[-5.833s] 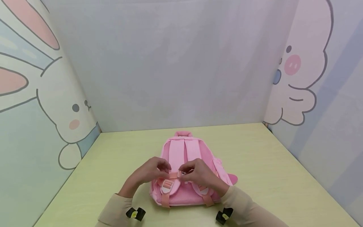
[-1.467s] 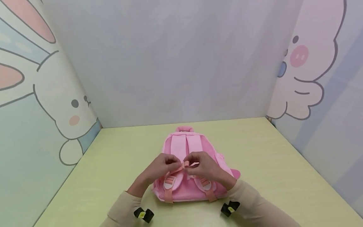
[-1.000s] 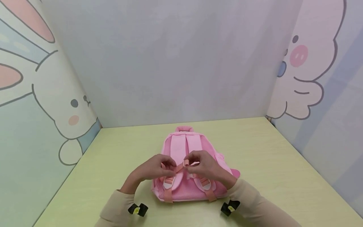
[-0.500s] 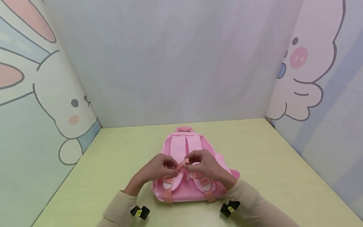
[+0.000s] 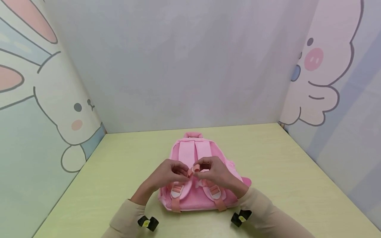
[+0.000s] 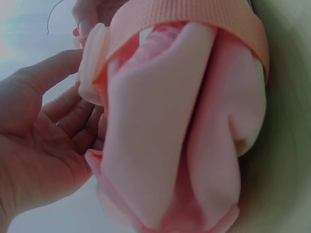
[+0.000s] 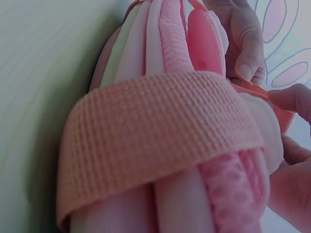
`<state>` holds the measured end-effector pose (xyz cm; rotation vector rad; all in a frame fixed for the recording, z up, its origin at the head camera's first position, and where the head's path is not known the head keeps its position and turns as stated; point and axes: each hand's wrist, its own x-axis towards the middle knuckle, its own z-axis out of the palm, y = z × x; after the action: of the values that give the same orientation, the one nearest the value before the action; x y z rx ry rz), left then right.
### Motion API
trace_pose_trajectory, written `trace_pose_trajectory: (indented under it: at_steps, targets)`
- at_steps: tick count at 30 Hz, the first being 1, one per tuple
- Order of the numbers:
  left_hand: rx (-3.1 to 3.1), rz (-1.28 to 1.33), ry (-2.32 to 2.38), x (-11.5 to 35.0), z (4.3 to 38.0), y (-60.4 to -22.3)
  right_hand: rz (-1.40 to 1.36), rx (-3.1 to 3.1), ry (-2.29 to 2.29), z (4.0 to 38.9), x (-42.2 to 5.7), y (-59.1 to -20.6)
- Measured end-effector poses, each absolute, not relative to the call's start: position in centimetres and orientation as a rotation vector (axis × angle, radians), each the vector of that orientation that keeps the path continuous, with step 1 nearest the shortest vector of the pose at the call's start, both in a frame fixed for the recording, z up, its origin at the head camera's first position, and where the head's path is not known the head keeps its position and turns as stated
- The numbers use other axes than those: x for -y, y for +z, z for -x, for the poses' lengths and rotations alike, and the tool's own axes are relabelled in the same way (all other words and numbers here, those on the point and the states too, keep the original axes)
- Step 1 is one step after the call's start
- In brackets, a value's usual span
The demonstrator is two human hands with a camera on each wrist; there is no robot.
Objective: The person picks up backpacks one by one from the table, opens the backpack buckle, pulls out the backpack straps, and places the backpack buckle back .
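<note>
A pink backpack (image 5: 194,205) lies on the table with its shoulder straps up and its carry handle at the far end. Across its middle runs a peach webbing strap (image 5: 190,172), lifted off the back panel. My right hand (image 5: 216,172) pinches a small loop of this webbing at a pale slider buckle (image 5: 193,169), thumb below and fingers above. Just left of the buckle, my left hand (image 5: 168,172) pinches the same strap between thumb and fingertips. In the right wrist view, peach webbing (image 7: 160,141) wraps the bag's side close to the camera.
White adjuster buckles (image 5: 215,191) with peach webbing sit at the lower ends of the shoulder straps. A pink flap (image 5: 246,181) sticks out on the bag's right. The pale yellow-green table (image 5: 282,172) meets a grey back wall and printed side walls.
The strap and both hands are now higher over the bag than at first. My left hand drew back left along the webbing, then came in again close to the buckle. My right hand kept its pinch.
</note>
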<state>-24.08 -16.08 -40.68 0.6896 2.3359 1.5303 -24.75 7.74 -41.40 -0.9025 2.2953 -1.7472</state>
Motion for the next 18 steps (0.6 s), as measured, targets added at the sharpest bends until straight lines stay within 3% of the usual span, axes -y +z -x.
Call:
trace_pose_trajectory:
  at_steps: [18]
  targets:
    - [-2.373,-0.581,1.610,14.9,23.4,-40.5,0.927,-2.328,-1.718,24.7,-7.4,-41.7]
